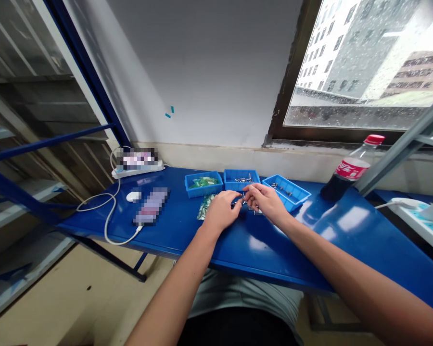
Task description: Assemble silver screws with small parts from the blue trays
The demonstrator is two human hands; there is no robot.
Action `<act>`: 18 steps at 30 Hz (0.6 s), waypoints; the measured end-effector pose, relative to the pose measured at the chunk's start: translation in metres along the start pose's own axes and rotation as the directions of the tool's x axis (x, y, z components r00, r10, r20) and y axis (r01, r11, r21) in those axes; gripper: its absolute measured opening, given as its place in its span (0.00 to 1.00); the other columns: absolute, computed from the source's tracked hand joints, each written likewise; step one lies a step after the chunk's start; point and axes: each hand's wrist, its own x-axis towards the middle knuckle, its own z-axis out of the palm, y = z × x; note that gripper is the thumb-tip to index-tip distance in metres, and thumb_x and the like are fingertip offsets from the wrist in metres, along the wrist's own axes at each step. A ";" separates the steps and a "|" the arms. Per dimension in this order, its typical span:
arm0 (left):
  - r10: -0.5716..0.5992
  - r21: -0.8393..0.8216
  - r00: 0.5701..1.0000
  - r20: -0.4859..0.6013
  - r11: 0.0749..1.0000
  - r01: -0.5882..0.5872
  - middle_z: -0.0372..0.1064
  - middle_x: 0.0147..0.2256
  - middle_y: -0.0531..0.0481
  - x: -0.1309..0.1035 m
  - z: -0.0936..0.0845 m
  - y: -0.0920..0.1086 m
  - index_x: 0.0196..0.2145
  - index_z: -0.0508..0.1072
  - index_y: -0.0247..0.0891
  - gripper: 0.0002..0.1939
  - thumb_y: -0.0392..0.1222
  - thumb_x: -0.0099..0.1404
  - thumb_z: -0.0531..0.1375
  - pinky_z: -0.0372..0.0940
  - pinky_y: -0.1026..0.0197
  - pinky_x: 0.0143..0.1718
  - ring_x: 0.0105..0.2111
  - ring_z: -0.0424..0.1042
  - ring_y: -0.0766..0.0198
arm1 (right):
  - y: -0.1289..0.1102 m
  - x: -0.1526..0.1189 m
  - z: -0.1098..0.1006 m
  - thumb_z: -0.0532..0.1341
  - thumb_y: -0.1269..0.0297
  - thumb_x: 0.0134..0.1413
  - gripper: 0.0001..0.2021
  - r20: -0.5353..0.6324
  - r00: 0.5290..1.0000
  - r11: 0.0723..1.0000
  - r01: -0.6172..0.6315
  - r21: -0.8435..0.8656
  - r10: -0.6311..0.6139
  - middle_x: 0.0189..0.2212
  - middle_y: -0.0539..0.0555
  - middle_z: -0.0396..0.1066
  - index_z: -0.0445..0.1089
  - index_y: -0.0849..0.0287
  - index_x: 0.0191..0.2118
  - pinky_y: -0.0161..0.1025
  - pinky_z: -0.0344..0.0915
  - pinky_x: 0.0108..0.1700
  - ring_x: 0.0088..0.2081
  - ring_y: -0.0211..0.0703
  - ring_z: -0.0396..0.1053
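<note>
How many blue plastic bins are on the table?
3, side by side: left bin, middle bin, and right bin, angled, partly behind the right hand. None seems fully hidden.

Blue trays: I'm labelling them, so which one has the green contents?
The leftmost blue tray. It holds green pieces, whereas the middle tray and the right tray hold small metallic-looking parts.

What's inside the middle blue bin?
The middle blue bin holds loose, small silvery metal pieces. Its near wall and the right hand cover part of it; anything behind them can't be seen.
</note>
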 end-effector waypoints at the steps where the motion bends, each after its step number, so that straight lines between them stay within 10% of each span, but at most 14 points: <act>1: 0.008 0.050 0.999 0.032 0.999 -0.009 0.79 0.52 0.44 -0.001 0.001 -0.001 0.51 0.81 0.39 0.14 0.41 0.71 0.61 0.70 0.50 0.57 0.52 0.77 0.51 | -0.001 0.002 -0.001 0.64 0.38 0.59 0.24 -0.035 0.999 0.999 -0.039 -0.015 0.038 0.27 0.53 0.73 0.73 0.58 0.38 0.32 0.58 0.18 0.22 0.38 0.67; 11: -0.010 0.188 0.988 0.152 0.982 -0.019 0.82 0.42 0.45 0.001 0.004 -0.008 0.42 0.83 0.41 0.07 0.38 0.68 0.65 0.70 0.51 0.50 0.44 0.78 0.51 | -0.008 -0.023 -0.001 0.58 0.46 0.69 0.18 0.110 0.958 0.781 0.281 -0.558 -0.266 0.26 0.52 0.77 0.76 0.54 0.36 0.40 0.67 0.30 0.25 0.43 0.71; 18: 0.025 0.201 0.996 0.087 0.979 -0.042 0.81 0.36 0.44 0.002 0.007 -0.010 0.39 0.81 0.41 0.06 0.32 0.65 0.65 0.67 0.48 0.52 0.40 0.78 0.50 | -0.005 -0.024 0.002 0.58 0.50 0.69 0.16 0.168 0.938 0.711 0.340 -0.615 -0.303 0.27 0.52 0.78 0.76 0.53 0.37 0.42 0.66 0.31 0.26 0.45 0.72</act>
